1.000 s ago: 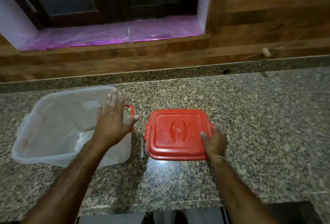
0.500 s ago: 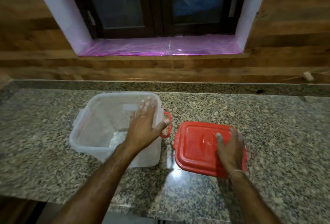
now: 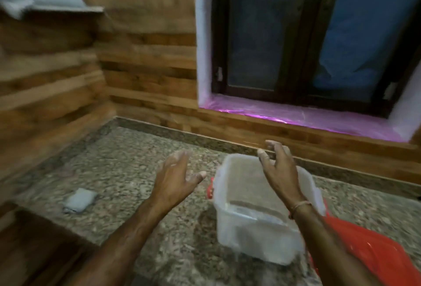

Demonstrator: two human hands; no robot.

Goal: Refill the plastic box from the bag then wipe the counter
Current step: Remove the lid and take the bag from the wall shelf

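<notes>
— Grey cloth (image 3: pixel 80 199), folded small, lies on the worktop (image 3: pixel 127 171) well to the left of the plastic box (image 3: pixel 257 224). Do we take that for the wiping cloth?

— We judge so, though it is blurred. Nearer the box, our left hand (image 3: pixel 175 178) hovers just to its left with the grip spread wide and nothing in it.

— And the box itself?

— It stands open on the worktop, clear-walled, with only a thin pale layer at the bottom as far as we can tell. Our right hand (image 3: pixel 279 171) hangs above its far rim, grip apart too, fingers (image 3: pixel 262 154) dusted white and holding nothing.

— To the right of the box?

— The red lid (image 3: pixel 373 253) lies beside it, off the box. So we place ourselves at the start of the refill: box opened, nothing poured yet.

— Where is the bag?

— We cannot say for sure. Something pale shows far up and to the left of the box, too blurred to name. Next we need to find the bag, take it in both hands, and bring its mouth over the box.
</notes>
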